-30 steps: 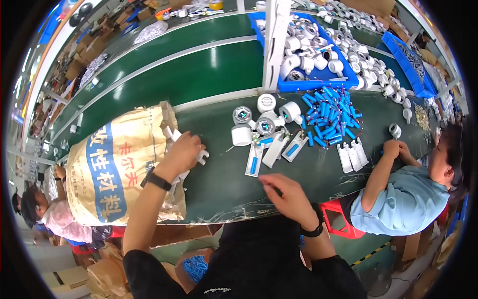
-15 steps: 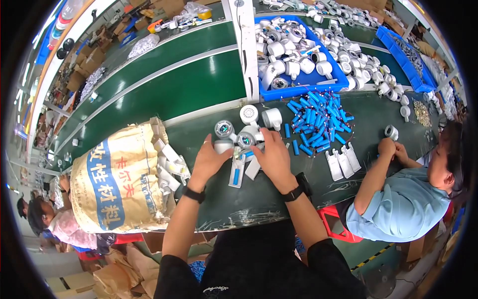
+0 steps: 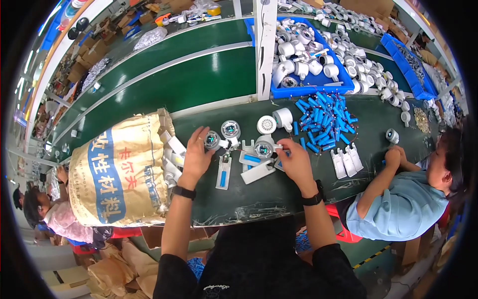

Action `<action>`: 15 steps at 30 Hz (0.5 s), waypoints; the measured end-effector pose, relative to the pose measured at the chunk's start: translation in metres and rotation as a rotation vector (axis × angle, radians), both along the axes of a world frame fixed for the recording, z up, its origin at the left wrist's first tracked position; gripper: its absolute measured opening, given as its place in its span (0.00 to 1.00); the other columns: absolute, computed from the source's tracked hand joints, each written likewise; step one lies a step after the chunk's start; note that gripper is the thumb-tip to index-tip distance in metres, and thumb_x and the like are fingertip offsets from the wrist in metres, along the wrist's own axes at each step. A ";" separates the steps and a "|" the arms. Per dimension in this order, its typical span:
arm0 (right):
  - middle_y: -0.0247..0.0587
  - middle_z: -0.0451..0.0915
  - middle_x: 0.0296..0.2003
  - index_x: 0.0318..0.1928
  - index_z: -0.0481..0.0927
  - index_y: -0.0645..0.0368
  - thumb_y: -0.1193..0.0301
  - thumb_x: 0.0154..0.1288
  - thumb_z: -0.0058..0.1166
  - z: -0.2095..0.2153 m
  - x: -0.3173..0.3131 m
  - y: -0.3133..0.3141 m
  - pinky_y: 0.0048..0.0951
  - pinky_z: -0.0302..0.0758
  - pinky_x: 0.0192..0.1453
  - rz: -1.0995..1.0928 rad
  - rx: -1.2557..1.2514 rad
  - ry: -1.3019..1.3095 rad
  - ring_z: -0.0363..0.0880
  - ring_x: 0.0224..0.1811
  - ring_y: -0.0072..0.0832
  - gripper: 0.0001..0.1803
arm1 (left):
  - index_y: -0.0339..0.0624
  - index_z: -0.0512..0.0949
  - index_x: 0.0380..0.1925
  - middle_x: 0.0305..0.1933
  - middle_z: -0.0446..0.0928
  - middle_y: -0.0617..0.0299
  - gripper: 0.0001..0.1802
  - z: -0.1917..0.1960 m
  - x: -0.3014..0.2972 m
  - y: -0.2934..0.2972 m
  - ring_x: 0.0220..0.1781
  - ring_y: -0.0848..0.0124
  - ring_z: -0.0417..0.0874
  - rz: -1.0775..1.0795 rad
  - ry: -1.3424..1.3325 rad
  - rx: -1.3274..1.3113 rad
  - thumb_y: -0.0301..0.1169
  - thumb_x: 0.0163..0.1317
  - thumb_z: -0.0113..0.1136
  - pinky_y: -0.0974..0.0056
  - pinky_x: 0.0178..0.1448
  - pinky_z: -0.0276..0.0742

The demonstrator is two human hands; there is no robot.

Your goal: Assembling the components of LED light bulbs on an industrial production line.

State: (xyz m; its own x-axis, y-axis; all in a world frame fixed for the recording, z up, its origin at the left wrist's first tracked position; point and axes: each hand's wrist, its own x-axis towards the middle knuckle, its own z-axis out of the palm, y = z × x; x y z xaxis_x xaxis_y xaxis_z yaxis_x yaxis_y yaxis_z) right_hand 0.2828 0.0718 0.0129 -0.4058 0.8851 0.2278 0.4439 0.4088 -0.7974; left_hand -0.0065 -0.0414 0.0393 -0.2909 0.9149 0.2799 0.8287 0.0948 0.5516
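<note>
My left hand [image 3: 197, 157] curls its thumb and fingers around a white round housing [image 3: 211, 140] with a circuit board inside. My right hand [image 3: 296, 159] pinches the short stub of another such housing [image 3: 264, 148], which lies over white handle shells. A third open housing [image 3: 230, 129] sits between and behind them. Farther back are a housing with a slotted grille [image 3: 267, 124] and a plain-sided one [image 3: 283, 119]. Closer to me, a white handle shell [image 3: 223, 173] holds a blue battery cell, and a long white cover [image 3: 258, 172] lies at an angle.
A heap of wired blue battery cells [image 3: 326, 119] and several white shells [image 3: 347, 162] lie to the right. Behind stands a blue tray [image 3: 313, 90] of housings. A large printed sack [image 3: 119, 169] of white parts is at left. A co-worker [image 3: 398, 194] handles a housing at right.
My hands have moved apart, and the housings that were bunched between them are now spread out. The handle shells with blue cells show more fully. The whole view has shifted slightly.
</note>
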 end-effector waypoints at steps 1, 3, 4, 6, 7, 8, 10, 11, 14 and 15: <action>0.48 0.84 0.35 0.49 0.82 0.57 0.69 0.64 0.64 -0.005 0.003 0.002 0.39 0.78 0.42 -0.006 -0.034 0.026 0.84 0.40 0.43 0.14 | 0.40 0.74 0.59 0.60 0.75 0.49 0.34 0.001 0.007 -0.004 0.60 0.51 0.78 0.114 0.155 0.068 0.20 0.49 0.73 0.57 0.64 0.76; 0.49 0.84 0.35 0.49 0.82 0.58 0.69 0.64 0.63 0.000 0.004 0.006 0.40 0.78 0.43 -0.030 0.011 -0.057 0.84 0.40 0.44 0.13 | 0.40 0.75 0.58 0.59 0.76 0.50 0.32 0.006 0.021 -0.012 0.59 0.52 0.79 0.225 0.301 0.134 0.21 0.50 0.72 0.57 0.62 0.76; 0.49 0.84 0.36 0.49 0.82 0.58 0.70 0.64 0.63 0.003 0.005 0.008 0.40 0.78 0.43 -0.050 0.052 -0.135 0.84 0.39 0.44 0.13 | 0.39 0.78 0.54 0.56 0.78 0.50 0.27 0.006 0.026 -0.019 0.57 0.53 0.80 0.244 0.202 0.083 0.22 0.51 0.72 0.57 0.60 0.77; 0.49 0.85 0.36 0.49 0.82 0.58 0.70 0.65 0.63 0.006 0.004 0.014 0.41 0.78 0.44 -0.056 0.072 -0.153 0.83 0.39 0.44 0.13 | 0.37 0.85 0.43 0.44 0.83 0.53 0.15 0.003 0.036 -0.030 0.48 0.55 0.83 0.313 -0.143 -0.054 0.29 0.56 0.72 0.56 0.53 0.78; 0.48 0.85 0.36 0.49 0.82 0.58 0.71 0.65 0.62 0.006 0.005 0.016 0.42 0.79 0.44 -0.069 0.090 -0.166 0.83 0.39 0.45 0.13 | 0.37 0.85 0.43 0.44 0.83 0.53 0.15 -0.002 0.039 -0.033 0.48 0.55 0.83 0.318 -0.148 -0.053 0.29 0.56 0.72 0.56 0.53 0.78; 0.47 0.84 0.40 0.49 0.83 0.58 0.74 0.63 0.62 0.007 0.005 0.016 0.41 0.79 0.46 -0.091 0.173 -0.202 0.82 0.42 0.45 0.13 | 0.37 0.85 0.42 0.42 0.83 0.53 0.15 -0.007 0.040 -0.034 0.47 0.55 0.83 0.289 -0.189 -0.049 0.31 0.56 0.72 0.56 0.52 0.78; 0.47 0.84 0.42 0.49 0.83 0.57 0.76 0.62 0.62 0.032 -0.009 0.007 0.41 0.78 0.48 -0.057 0.354 -0.173 0.81 0.44 0.45 0.14 | 0.38 0.86 0.42 0.41 0.83 0.53 0.18 -0.012 0.044 -0.030 0.46 0.55 0.82 0.223 -0.058 0.052 0.36 0.55 0.74 0.56 0.54 0.78; 0.46 0.83 0.45 0.49 0.83 0.57 0.77 0.61 0.62 0.044 -0.016 -0.002 0.41 0.78 0.50 -0.040 0.529 -0.143 0.81 0.47 0.45 0.14 | 0.38 0.86 0.42 0.41 0.83 0.53 0.18 -0.014 0.047 -0.026 0.46 0.55 0.82 0.227 -0.061 0.056 0.36 0.55 0.74 0.56 0.54 0.78; 0.44 0.82 0.47 0.49 0.82 0.57 0.78 0.60 0.62 0.043 -0.060 -0.034 0.43 0.77 0.55 0.261 0.284 0.019 0.79 0.51 0.47 0.15 | 0.37 0.86 0.38 0.44 0.83 0.52 0.15 -0.026 0.048 -0.020 0.50 0.52 0.81 0.197 -0.083 0.026 0.35 0.54 0.75 0.54 0.56 0.76; 0.44 0.82 0.47 0.49 0.82 0.57 0.78 0.60 0.62 0.036 -0.075 -0.038 0.43 0.77 0.55 0.259 0.290 0.019 0.79 0.51 0.47 0.15 | 0.37 0.86 0.38 0.44 0.83 0.52 0.15 -0.031 0.046 -0.019 0.50 0.52 0.81 0.195 -0.083 0.031 0.35 0.54 0.75 0.54 0.56 0.76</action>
